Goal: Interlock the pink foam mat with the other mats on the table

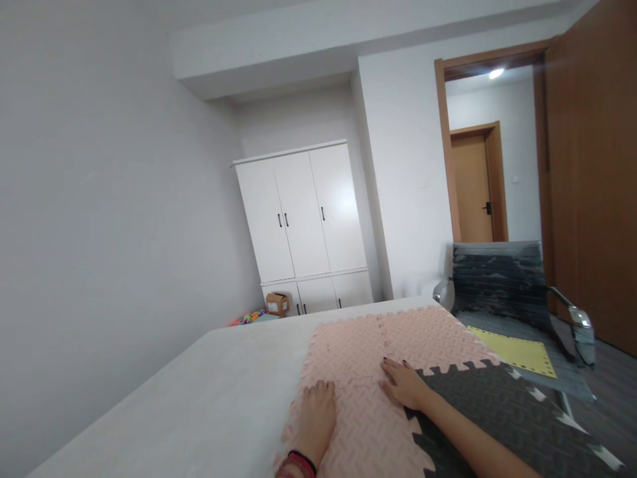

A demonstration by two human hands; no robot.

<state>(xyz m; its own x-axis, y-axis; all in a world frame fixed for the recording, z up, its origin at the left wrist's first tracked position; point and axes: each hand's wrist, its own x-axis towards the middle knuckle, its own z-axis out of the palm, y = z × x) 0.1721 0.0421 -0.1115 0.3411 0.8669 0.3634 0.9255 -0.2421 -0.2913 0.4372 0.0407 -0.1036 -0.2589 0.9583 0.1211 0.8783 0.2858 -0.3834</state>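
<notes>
Interlocking foam tiles lie on the white table. Pink foam tiles cover the far and left part, and a dark grey foam tile fills the near right. My left hand rests palm down on the pink foam near its left edge, fingers stretched out. Further right, my right hand lies flat with fingers a little apart, by the corner where pink and grey foam meet. Neither hand grips anything. My forearms hide some of the foam below them.
A grey office chair stands right of the table, a yellow foam tile on its seat. Beyond the table are a white cabinet, a cardboard box and colourful items. A wooden door stands at the right.
</notes>
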